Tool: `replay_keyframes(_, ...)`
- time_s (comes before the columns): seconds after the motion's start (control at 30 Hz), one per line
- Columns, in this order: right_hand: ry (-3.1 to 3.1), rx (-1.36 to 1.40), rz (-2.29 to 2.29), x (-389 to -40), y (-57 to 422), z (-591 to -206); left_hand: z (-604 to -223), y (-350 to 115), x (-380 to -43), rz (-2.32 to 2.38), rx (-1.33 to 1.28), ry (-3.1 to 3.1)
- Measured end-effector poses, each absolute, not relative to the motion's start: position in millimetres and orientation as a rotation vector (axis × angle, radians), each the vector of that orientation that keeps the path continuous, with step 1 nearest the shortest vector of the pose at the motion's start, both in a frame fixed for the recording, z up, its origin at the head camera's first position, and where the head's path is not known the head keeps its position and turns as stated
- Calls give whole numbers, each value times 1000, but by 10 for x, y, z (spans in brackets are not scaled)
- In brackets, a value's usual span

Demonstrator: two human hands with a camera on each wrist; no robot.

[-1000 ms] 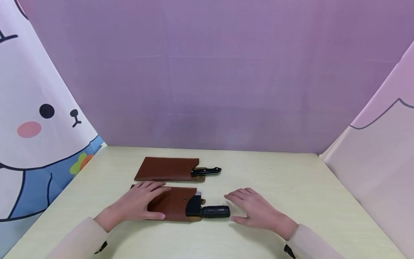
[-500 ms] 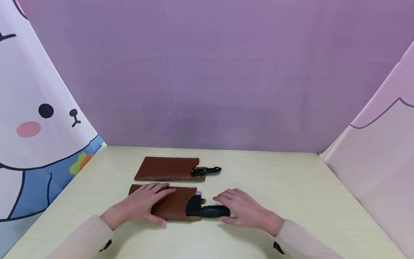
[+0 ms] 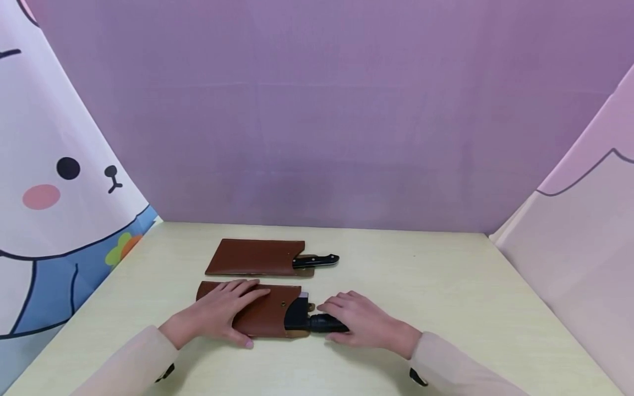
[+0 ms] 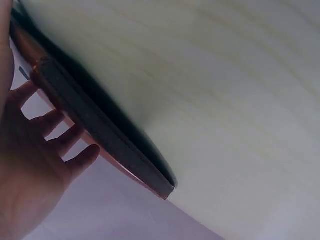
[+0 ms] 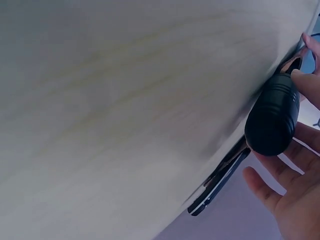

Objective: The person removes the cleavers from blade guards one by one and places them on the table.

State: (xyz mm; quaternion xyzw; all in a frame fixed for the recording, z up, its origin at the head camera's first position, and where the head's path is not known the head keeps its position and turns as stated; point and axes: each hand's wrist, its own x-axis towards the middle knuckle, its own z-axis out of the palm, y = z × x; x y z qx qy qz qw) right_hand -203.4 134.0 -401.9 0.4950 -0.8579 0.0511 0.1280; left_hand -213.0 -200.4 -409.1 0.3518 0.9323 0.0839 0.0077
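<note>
My left hand (image 3: 218, 312) lies spread over a brown leather knife sheath (image 3: 267, 316), thumb at its near edge and fingers across the top. In the left wrist view, the fingers (image 4: 82, 157) reach over the sheath (image 4: 100, 125) rather straight. A broad knife sits in that sheath, its thick, ribbed black handle (image 3: 327, 323) sticking out to the right. Over the handle's end is my right hand (image 3: 369, 323). In the right wrist view, the thumb lies along one side of the handle (image 5: 272, 117), while the loosely extended fingers (image 5: 262, 187) are on the other side.
Farther back on the pale wooden table (image 3: 446, 286) lies a second brown sheath (image 3: 257, 257), holding a knife with a slim, riveted black handle (image 3: 317, 262). A purple cloth (image 3: 317, 110) hangs behind the table. Printed cloths flank both sides.
My right hand has moved left, from beside the handle's end to over it. My left hand has shifted slightly right on the sheath. Both sheaths and knives stay in place.
</note>
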Motion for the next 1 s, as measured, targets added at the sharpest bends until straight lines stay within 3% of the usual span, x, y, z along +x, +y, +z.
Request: replay_keyframes(1.0, -2665, 1487, 393, -2099, 1285, -4167, -4149, -2027, -2236, 324, 1097, 2886)
